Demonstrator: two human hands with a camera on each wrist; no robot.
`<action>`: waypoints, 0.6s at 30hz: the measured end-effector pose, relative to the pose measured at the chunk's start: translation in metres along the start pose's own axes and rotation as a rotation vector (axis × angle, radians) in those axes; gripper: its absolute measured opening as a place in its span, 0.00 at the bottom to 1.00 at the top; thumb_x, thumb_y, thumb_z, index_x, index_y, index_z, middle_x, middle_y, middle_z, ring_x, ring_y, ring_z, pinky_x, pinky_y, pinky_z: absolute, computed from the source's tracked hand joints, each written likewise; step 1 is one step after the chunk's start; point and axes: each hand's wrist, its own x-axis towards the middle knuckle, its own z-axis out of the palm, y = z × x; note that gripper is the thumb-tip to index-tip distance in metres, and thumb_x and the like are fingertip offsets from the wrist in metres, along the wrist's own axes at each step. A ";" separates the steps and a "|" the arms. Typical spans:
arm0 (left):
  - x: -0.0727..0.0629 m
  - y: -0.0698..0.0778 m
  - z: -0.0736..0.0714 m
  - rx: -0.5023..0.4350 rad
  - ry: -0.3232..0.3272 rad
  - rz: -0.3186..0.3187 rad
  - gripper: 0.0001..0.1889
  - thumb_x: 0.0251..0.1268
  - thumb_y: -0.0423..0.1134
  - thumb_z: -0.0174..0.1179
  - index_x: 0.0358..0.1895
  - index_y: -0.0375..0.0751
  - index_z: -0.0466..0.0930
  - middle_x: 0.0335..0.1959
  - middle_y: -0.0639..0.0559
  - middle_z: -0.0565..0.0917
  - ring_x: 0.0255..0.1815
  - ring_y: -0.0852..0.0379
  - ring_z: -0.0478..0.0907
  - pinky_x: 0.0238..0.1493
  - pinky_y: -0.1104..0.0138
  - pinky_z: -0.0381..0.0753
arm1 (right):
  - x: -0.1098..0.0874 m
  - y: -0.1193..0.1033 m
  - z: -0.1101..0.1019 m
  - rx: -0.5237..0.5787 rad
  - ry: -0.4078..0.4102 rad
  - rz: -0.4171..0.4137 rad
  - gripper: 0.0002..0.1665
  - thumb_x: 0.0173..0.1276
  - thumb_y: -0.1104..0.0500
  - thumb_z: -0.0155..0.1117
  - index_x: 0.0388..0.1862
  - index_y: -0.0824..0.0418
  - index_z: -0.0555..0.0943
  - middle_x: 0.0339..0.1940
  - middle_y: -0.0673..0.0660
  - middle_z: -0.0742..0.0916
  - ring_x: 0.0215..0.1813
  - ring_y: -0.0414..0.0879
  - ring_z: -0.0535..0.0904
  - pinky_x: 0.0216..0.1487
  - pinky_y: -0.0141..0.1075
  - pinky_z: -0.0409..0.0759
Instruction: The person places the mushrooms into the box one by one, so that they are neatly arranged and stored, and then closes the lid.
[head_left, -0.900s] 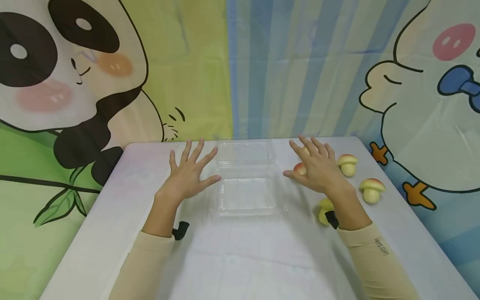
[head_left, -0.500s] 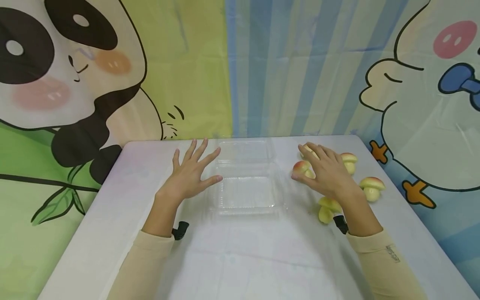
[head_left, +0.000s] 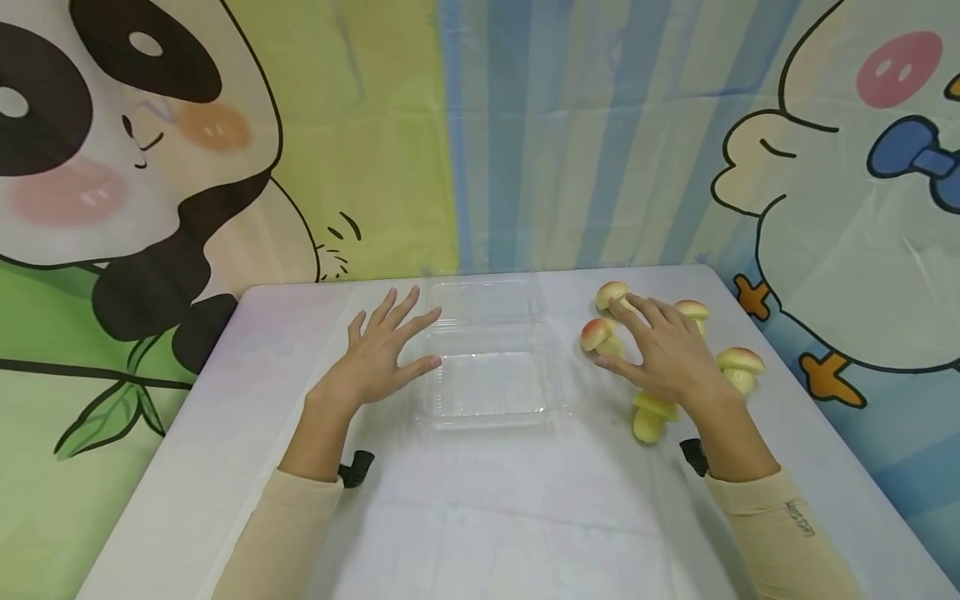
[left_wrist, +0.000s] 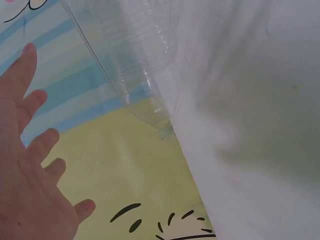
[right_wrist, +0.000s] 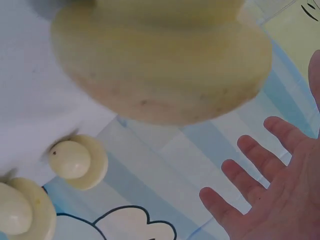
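My left hand (head_left: 371, 358) hovers with fingers spread beside the left edge of a clear plastic clamshell box (head_left: 491, 385). The box lies unfolded, its lid (head_left: 483, 300) towards the back. On the right, my right hand (head_left: 671, 354) hangs over a group of toy mushrooms, its fingers spread and holding nothing. One red-capped mushroom (head_left: 597, 333) lies by the thumb, and another mushroom (head_left: 612, 294) sits just beyond the fingertips. A yellow mushroom (head_left: 649, 417) lies below the palm. In the right wrist view a mushroom (right_wrist: 160, 75) looms close to the camera, apart from the fingers.
Two more mushrooms, one farther back (head_left: 693, 310) and one nearer (head_left: 741, 367), stand to the right of my right hand. A white cloth covers the table (head_left: 480, 517). Behind it hangs a printed curtain (head_left: 555, 133) with cartoon animals.
My right hand has drifted right and slightly nearer me, its fingers curving a little more, uncovering the two left mushrooms. The left hand has barely moved; the head view has shifted slightly.
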 end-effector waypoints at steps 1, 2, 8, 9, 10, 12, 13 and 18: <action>0.000 0.000 0.001 -0.005 -0.002 0.004 0.39 0.71 0.68 0.56 0.82 0.68 0.55 0.86 0.56 0.41 0.86 0.43 0.32 0.75 0.29 0.34 | -0.002 0.001 0.000 -0.014 0.000 0.006 0.54 0.70 0.26 0.58 0.84 0.51 0.56 0.81 0.65 0.63 0.77 0.71 0.58 0.73 0.70 0.56; 0.000 0.000 0.001 -0.007 -0.004 0.010 0.40 0.70 0.69 0.56 0.82 0.68 0.55 0.87 0.55 0.41 0.86 0.43 0.33 0.75 0.29 0.35 | -0.004 0.003 -0.001 -0.024 -0.001 0.011 0.54 0.70 0.26 0.57 0.85 0.51 0.55 0.81 0.66 0.63 0.77 0.71 0.58 0.72 0.70 0.57; -0.003 -0.002 0.003 -0.029 -0.015 0.011 0.44 0.64 0.71 0.61 0.81 0.66 0.59 0.86 0.54 0.44 0.86 0.42 0.33 0.74 0.28 0.36 | -0.012 0.011 -0.002 -0.018 -0.007 0.028 0.54 0.71 0.27 0.57 0.84 0.53 0.56 0.81 0.67 0.64 0.77 0.73 0.58 0.70 0.73 0.59; -0.003 -0.003 0.003 -0.034 -0.019 0.006 0.44 0.63 0.72 0.61 0.80 0.66 0.60 0.86 0.54 0.44 0.86 0.42 0.33 0.74 0.28 0.35 | -0.014 0.013 -0.002 -0.017 -0.010 0.031 0.54 0.71 0.27 0.57 0.84 0.54 0.56 0.81 0.67 0.64 0.77 0.73 0.58 0.69 0.73 0.60; -0.003 -0.003 0.002 -0.039 -0.021 0.001 0.44 0.63 0.72 0.61 0.80 0.65 0.61 0.86 0.54 0.44 0.86 0.42 0.33 0.75 0.29 0.35 | -0.015 0.014 -0.002 -0.016 -0.015 0.035 0.54 0.71 0.27 0.57 0.84 0.54 0.56 0.81 0.67 0.64 0.77 0.73 0.58 0.68 0.74 0.61; -0.003 -0.003 0.002 -0.048 -0.026 -0.005 0.43 0.62 0.73 0.61 0.80 0.65 0.62 0.86 0.55 0.45 0.86 0.43 0.32 0.75 0.29 0.35 | -0.018 0.015 -0.001 -0.016 -0.029 0.048 0.54 0.71 0.26 0.57 0.84 0.53 0.56 0.81 0.67 0.63 0.77 0.73 0.58 0.67 0.75 0.61; -0.003 -0.004 0.002 -0.052 -0.029 -0.007 0.43 0.62 0.73 0.61 0.79 0.65 0.63 0.86 0.55 0.45 0.86 0.43 0.32 0.75 0.29 0.35 | -0.019 0.016 -0.001 -0.015 -0.037 0.055 0.55 0.70 0.25 0.57 0.84 0.53 0.55 0.81 0.67 0.63 0.77 0.73 0.58 0.67 0.75 0.61; -0.003 -0.005 0.005 -0.071 -0.036 -0.020 0.41 0.62 0.74 0.60 0.76 0.63 0.69 0.86 0.55 0.47 0.86 0.44 0.33 0.75 0.30 0.35 | -0.025 0.019 0.002 0.005 -0.072 0.078 0.57 0.68 0.23 0.55 0.85 0.53 0.55 0.81 0.67 0.63 0.76 0.74 0.58 0.65 0.77 0.62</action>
